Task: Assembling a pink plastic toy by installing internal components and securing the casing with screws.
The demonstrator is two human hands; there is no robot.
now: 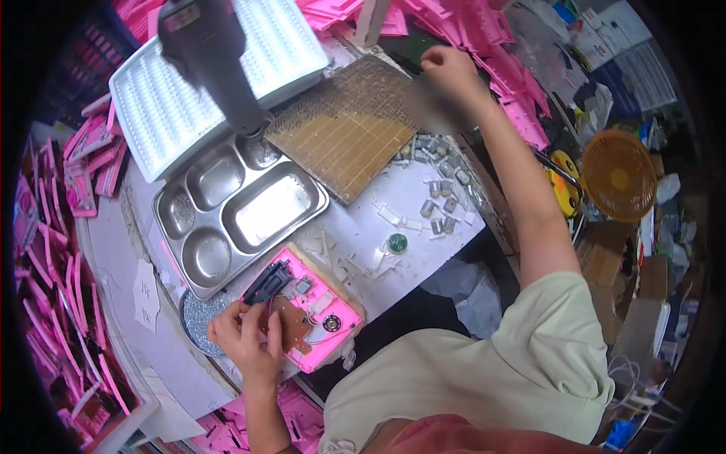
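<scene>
A pink plastic housing [344, 309] lies on a pale pad at the table's front edge. It holds a black plastic part [268, 282], a brown board [293, 324], a small round black-and-silver piece [332, 324] and thin wires. My left hand [249, 340] is over its left side, with bent fingers closed on the lower end of the black part. At the far right, my right hand [456, 79] reaches out beside a pile of pink plastic parts [522, 98]. Its fingers are curled, and a blurred patch hides whatever they may hold.
A steel compartment tray [240, 163] and white ribbed tray [144, 113] stand behind, beneath a dark overhead arm [219, 72]. A woven board [340, 155], several small metal motors [439, 206] and a green round piece [397, 243] lie rightward. An orange basket [618, 174] is far right.
</scene>
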